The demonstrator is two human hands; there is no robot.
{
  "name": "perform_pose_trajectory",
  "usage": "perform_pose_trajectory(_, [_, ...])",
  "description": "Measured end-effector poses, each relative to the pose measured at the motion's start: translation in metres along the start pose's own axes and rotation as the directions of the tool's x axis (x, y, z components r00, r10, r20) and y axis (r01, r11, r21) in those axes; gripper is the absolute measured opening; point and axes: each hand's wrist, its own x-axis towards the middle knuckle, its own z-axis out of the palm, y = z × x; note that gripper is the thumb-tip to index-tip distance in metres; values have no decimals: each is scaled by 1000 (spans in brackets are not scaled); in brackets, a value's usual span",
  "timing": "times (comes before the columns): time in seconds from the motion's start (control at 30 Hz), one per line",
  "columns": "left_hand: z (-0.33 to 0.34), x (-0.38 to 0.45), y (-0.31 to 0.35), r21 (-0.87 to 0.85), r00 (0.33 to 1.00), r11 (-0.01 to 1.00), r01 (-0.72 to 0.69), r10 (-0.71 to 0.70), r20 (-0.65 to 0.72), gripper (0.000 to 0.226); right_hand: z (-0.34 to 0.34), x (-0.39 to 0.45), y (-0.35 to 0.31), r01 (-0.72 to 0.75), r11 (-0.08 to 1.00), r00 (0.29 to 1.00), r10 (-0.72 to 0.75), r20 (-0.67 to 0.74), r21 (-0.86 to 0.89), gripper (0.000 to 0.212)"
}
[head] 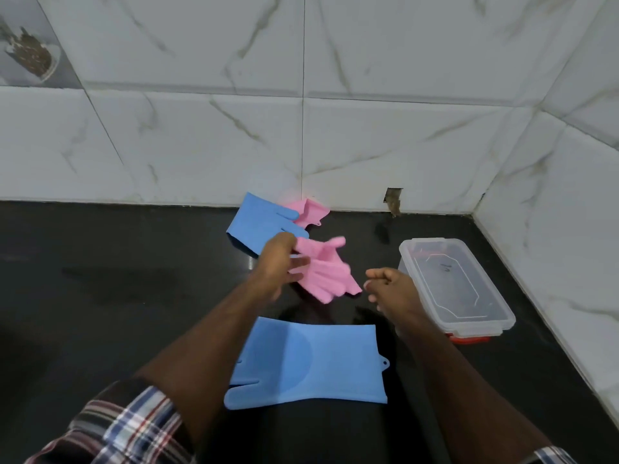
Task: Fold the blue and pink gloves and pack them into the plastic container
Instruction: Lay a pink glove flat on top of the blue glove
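- The left hand [278,262] holds a pink glove [326,272] up over the black desk [117,279]. Its fingers [298,262] pinch one end of the glove, and the glove's own fingers hang toward the right.
- The right hand [390,286] is just beside that glove but does not touch it. Its fingers [375,274] are curled in and hold nothing.
- A blue glove [311,363] lies flat on the desk, near the person, between the two arms.
- Another blue glove [258,226] lies by the wall [201,145].
- A second pink glove [310,212] is crumpled up against the wall, touching that blue one.
- The clear box [469,262] sits on the right, with its lid on.
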Motion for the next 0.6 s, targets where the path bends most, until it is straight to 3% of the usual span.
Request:
perform_pose_trajectory(0.1, [-29, -3, 24, -356, 996, 933, 58, -33, 77, 28, 2, -2, -13, 51, 996, 999, -51, -3, 67, 25])
perform_pose_trajectory(0.2, [-66, -3, 24, -419, 992, 900, 121, -90, 92, 27, 6, -1, -20, 61, 994, 998, -61, 1, 86, 26])
perform_pose_trajectory(0.3, [-105, -5, -1, -194, 975, 966, 171, -195, -109, 29, 12, -1, -17, 69, 996, 997, -70, 15, 53, 31])
perform_pose_trajectory(0.4, [-133, -9, -24, -16, 909, 973, 231, -222, -352, 22, 16, -2, -9, 48, 999, 998, -48, 30, 16, 33])
perform_pose_trajectory(0.5, [-144, -8, -30, 136, 932, 975, 177, -121, -341, 12, 23, -3, -3, 25, 999, 999, -23, 49, -31, 34])
perform_pose_trajectory(0.6, [-146, -3, -34, 461, 947, 883, 92, 67, -315, 5, 27, -3, -1, 14, 998, 999, -12, 42, -57, 33])
